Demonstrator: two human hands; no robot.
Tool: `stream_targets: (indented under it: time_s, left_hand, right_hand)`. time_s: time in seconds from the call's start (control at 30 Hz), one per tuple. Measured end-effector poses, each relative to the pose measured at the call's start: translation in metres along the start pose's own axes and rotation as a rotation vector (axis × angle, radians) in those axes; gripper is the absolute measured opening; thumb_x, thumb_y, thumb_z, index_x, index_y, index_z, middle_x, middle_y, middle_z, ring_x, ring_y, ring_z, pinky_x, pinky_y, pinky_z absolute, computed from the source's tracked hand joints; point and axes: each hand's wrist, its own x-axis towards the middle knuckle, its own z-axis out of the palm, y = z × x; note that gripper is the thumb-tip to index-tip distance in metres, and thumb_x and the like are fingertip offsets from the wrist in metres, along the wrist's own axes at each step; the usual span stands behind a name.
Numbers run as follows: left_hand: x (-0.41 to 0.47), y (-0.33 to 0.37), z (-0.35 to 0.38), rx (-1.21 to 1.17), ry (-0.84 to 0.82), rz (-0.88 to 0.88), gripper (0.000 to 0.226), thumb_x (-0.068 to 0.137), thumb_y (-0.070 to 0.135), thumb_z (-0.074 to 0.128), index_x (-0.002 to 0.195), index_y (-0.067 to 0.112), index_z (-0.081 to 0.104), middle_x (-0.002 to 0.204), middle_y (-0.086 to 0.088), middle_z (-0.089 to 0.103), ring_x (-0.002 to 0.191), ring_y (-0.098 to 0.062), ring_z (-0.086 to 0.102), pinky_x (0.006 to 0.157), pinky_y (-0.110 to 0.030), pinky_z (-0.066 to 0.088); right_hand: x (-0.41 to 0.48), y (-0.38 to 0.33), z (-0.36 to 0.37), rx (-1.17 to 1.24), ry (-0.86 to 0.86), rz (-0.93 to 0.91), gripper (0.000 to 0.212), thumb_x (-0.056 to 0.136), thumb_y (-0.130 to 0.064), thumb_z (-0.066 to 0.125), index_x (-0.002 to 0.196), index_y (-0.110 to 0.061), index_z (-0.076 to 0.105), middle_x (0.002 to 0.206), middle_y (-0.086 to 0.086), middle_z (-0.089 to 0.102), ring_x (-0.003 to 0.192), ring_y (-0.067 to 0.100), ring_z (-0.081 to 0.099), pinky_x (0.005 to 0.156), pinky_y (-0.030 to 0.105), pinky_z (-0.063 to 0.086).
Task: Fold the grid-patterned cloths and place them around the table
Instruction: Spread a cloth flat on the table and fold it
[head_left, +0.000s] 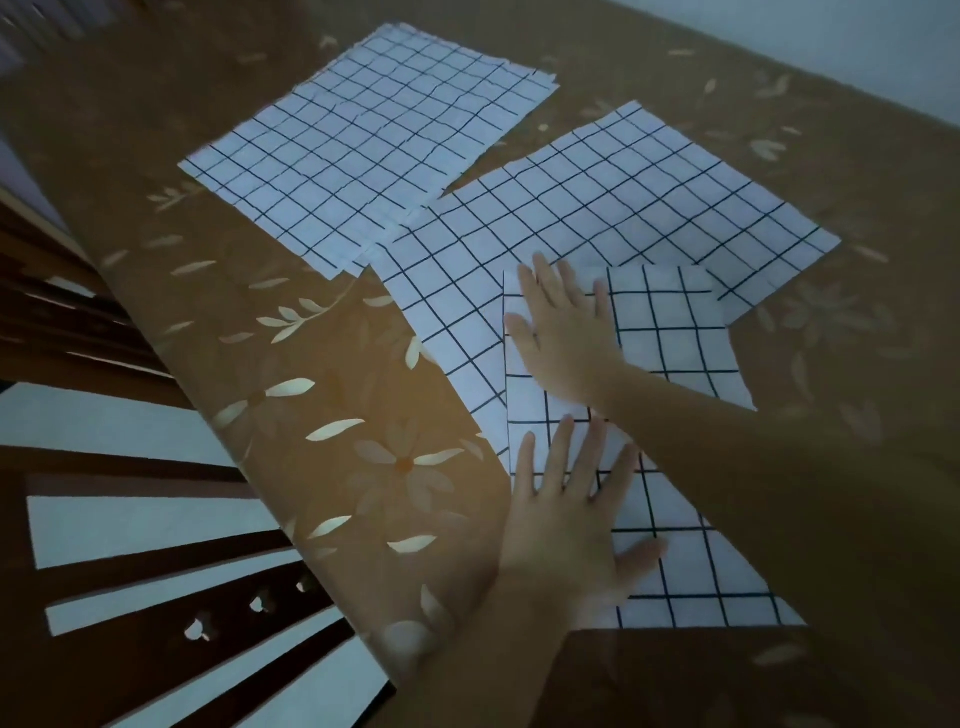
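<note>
Since the folded cloth (675, 332) is thin, limp and light, it likely slides on the slick worktop (311, 415); left hand (566, 530) and right hand (566, 338) press flat on it, fingers (560, 457) spread. Pinch its corners to lift; two unfolded cloths (363, 140) lie beyond it, one partly beneath

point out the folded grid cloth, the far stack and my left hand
folded grid cloth (675, 338): head view, bare far-right part
far stack of grid cloths (363, 140): head view, top sheet's middle
left hand (566, 530): head view, back of hand
</note>
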Motion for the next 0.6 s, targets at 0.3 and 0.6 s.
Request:
stream_targets:
  time_s: [0.3,0.6]
  left_hand:
    - [0.041,-0.009,-0.028,-0.164,0.321,-0.177,0.052,0.097,0.037,0.034,0.148,0.025,0.033,0.156,-0.005,0.026,0.147,-0.025,0.014,0.120,-0.050,0.008]
    - [0.058,-0.023,-0.021,0.080,0.015,-0.218,0.063,0.099,0.052,0.009,0.153,0.027,-0.014,0.162,-0.001,-0.019,0.147,-0.024,-0.022,0.119,-0.049,-0.012]
  right_hand:
    - [-0.083,0.056,-0.003,0.076,-0.002,0.174,0.056,0.100,-0.040,0.020,0.152,-0.022,0.015,0.162,0.001,0.007,0.148,0.022,0.001,0.117,0.049,0.000]
    - [-0.100,0.101,-0.001,-0.034,-0.073,0.153,0.066,0.095,-0.054,0.016,0.154,-0.025,0.006,0.162,-0.002,-0.001,0.148,0.016,-0.005,0.118,0.042,-0.005]
